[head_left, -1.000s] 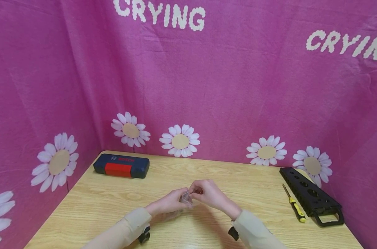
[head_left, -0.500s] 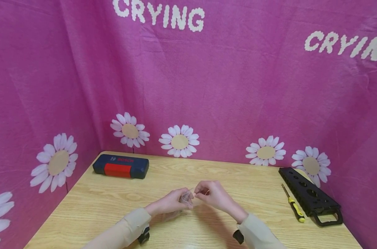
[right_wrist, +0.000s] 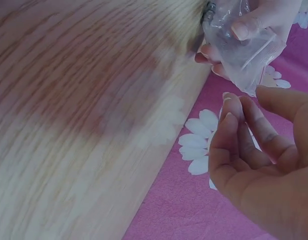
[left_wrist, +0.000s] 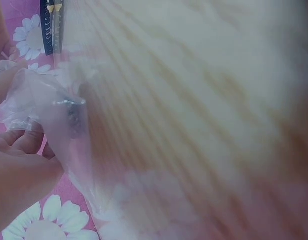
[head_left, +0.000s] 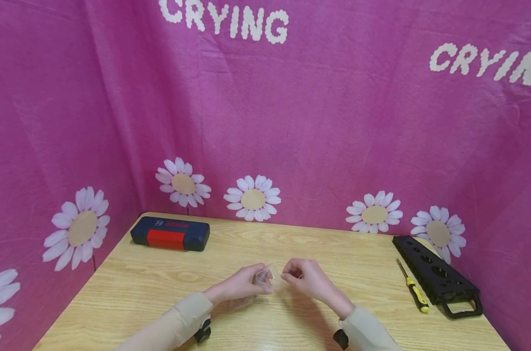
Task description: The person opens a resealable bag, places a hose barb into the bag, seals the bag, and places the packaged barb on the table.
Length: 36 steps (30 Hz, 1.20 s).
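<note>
A clear plastic bag (head_left: 263, 279) with a small dark metallic piece (left_wrist: 75, 117) inside is gripped by my left hand (head_left: 241, 283). Its thumb presses on the film in the right wrist view, and the lower part of the bag hangs near the table. My right hand (head_left: 308, 279) is just right of the bag, its fingers loosely curled. A narrow gap shows between them in the head view. From the right wrist, the thumb and forefinger of the right hand (right_wrist: 264, 145) stand apart with nothing visible between them. What exactly the bag contains is unclear.
A dark blue case with a red front (head_left: 171, 234) lies at the table's back left. On the right are a yellow-and-black screwdriver (head_left: 414, 287) and a black holed rack (head_left: 436, 273). Pink daisy-patterned cloth (head_left: 318, 122) surrounds the wooden table (head_left: 335, 253).
My right hand has let go of the bag's edge and drawn away to the right. The left hand stays in place with the bag.
</note>
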Each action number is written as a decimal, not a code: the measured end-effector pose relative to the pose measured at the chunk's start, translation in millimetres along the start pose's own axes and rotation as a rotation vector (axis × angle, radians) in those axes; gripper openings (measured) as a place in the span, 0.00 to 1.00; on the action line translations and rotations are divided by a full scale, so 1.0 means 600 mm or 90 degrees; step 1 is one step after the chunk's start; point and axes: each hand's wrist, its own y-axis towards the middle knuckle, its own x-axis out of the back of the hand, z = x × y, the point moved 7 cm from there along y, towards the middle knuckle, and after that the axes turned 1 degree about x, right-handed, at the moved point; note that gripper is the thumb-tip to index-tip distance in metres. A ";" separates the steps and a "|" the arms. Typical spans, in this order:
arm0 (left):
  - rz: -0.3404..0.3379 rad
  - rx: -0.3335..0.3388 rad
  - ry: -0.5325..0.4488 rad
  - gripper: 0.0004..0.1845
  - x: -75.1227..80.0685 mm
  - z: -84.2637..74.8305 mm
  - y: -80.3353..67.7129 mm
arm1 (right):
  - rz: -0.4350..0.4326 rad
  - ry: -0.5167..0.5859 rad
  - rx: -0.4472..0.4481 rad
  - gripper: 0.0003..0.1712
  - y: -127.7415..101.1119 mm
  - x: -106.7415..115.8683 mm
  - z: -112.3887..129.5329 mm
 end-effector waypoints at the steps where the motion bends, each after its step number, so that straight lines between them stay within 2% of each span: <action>1: -0.001 0.000 0.001 0.15 0.000 0.000 0.000 | 0.002 -0.002 -0.002 0.05 -0.001 -0.001 -0.001; 10: -0.008 0.003 0.002 0.15 0.003 0.002 0.002 | 0.026 0.019 -0.021 0.05 0.000 -0.007 0.000; 16: -0.004 0.016 -0.037 0.18 0.001 0.003 0.000 | 0.036 0.029 -0.022 0.04 0.003 -0.009 -0.001; 19: -0.005 0.029 -0.037 0.19 0.002 0.004 0.000 | 0.038 0.033 -0.024 0.04 0.004 -0.008 -0.004; 23: 0.012 0.037 -0.037 0.18 0.004 0.003 -0.001 | 0.039 0.043 -0.034 0.03 0.006 -0.005 -0.007; 29: 0.086 0.020 -0.039 0.20 0.007 -0.003 -0.008 | 0.024 0.041 -0.043 0.03 0.007 0.002 -0.010; 31: 0.096 0.006 -0.027 0.21 0.010 -0.004 -0.012 | 0.019 0.041 -0.044 0.03 0.007 0.002 -0.012; 33: 0.096 -0.011 -0.024 0.22 0.013 -0.005 -0.013 | 0.014 0.042 -0.044 0.04 0.007 0.001 -0.012; 36: 0.057 -0.029 -0.032 0.17 0.019 -0.005 -0.010 | 0.010 0.046 -0.040 0.04 0.007 0.000 -0.011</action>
